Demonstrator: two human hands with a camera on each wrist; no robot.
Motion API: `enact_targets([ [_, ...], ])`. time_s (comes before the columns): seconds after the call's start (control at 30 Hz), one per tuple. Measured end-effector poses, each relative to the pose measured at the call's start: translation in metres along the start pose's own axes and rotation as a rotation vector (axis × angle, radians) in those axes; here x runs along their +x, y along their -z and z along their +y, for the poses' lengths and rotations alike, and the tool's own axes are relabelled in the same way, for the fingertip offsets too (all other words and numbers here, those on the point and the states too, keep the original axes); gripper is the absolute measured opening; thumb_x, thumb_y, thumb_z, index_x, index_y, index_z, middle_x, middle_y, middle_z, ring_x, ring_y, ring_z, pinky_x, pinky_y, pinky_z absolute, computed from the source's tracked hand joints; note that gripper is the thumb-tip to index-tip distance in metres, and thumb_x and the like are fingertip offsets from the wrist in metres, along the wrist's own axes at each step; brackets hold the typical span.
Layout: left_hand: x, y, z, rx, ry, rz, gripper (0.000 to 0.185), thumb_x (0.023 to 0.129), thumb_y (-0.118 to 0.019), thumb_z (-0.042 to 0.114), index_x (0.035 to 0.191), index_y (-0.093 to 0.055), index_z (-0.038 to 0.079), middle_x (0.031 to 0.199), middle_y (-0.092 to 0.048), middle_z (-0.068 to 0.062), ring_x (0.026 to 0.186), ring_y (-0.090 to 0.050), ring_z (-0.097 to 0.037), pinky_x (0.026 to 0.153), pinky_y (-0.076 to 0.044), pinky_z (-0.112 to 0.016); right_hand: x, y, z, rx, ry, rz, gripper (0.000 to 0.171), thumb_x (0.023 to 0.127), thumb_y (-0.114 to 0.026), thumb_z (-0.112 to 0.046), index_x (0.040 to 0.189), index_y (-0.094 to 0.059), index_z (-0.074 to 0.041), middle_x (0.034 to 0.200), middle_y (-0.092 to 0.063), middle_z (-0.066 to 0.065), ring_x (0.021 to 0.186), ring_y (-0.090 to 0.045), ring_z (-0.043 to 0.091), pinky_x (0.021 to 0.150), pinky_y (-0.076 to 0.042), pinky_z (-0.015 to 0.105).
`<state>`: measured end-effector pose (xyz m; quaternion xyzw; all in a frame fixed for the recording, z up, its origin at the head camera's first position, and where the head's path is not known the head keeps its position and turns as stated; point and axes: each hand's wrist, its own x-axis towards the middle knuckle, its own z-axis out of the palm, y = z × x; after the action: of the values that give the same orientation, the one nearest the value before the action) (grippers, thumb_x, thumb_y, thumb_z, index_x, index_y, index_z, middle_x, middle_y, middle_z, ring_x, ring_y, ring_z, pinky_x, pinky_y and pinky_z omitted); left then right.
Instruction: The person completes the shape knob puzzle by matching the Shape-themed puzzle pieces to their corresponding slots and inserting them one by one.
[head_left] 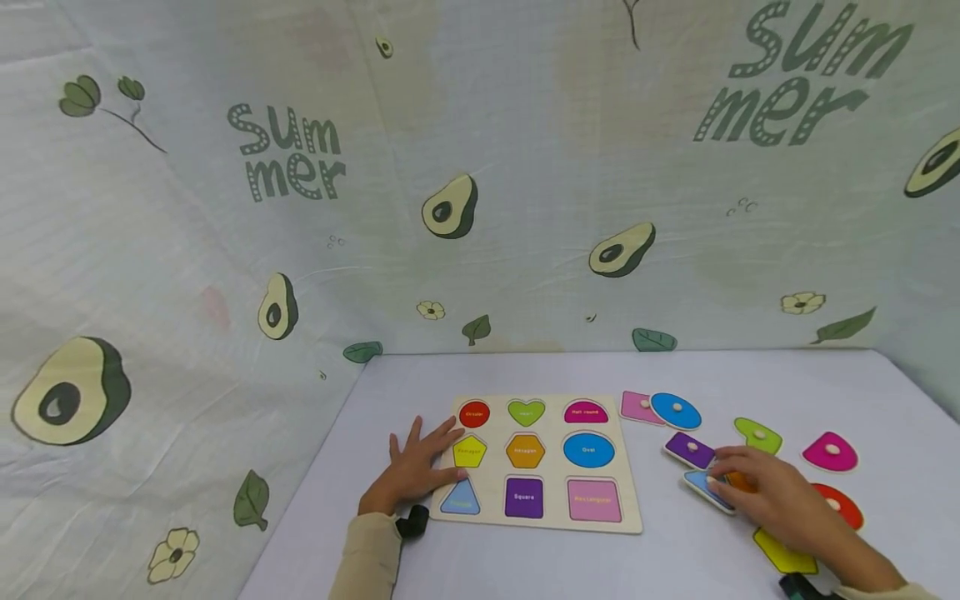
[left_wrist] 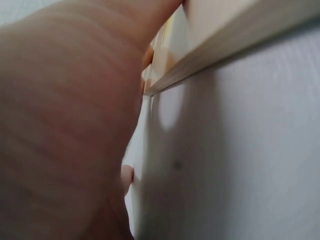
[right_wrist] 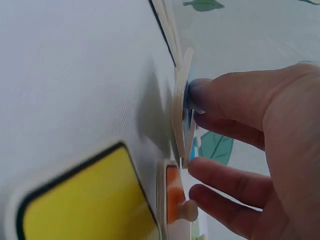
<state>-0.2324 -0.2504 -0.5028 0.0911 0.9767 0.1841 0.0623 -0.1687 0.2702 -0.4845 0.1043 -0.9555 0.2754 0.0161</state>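
Note:
My left hand rests with spread fingers on the left edge of a wooden shape puzzle board, which lies flat and shows coloured, labelled shapes. In the left wrist view, the hand lies along the board's edge. To the right of the board, my right hand pinches the knob of a light blue triangle piece between thumb and finger. The right wrist view shows this triangle piece tilted. An orange hexagon piece is partly hidden under the right hand. A purple square piece lies just beyond the triangle.
Other knobbed pieces lie around the right hand: a pink rectangle, blue oval, green heart, magenta half round, red circle and yellow pentagon. A printed cloth rises behind the white tabletop.

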Motion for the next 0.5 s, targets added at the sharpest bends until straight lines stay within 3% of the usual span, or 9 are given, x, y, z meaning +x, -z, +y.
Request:
enact_targets([
  [0.5, 0.003, 0.000, -0.005, -0.009, -0.015, -0.012, 0.085, 0.077, -0.068, 0.071, 0.151, -0.047, 0.036, 0.162, -0.031, 0.010, 0.151, 0.000, -0.044, 0.108, 0.013, -0.074, -0.001, 0.004, -0.013, 0.011, -0.020, -0.054, 0.033, 0.086, -0.076, -0.048, 0.106, -0.075, -0.022, 0.127, -0.063, 0.020, 0.117, -0.055, 0.050, 0.083, -0.055, 0.059],
])
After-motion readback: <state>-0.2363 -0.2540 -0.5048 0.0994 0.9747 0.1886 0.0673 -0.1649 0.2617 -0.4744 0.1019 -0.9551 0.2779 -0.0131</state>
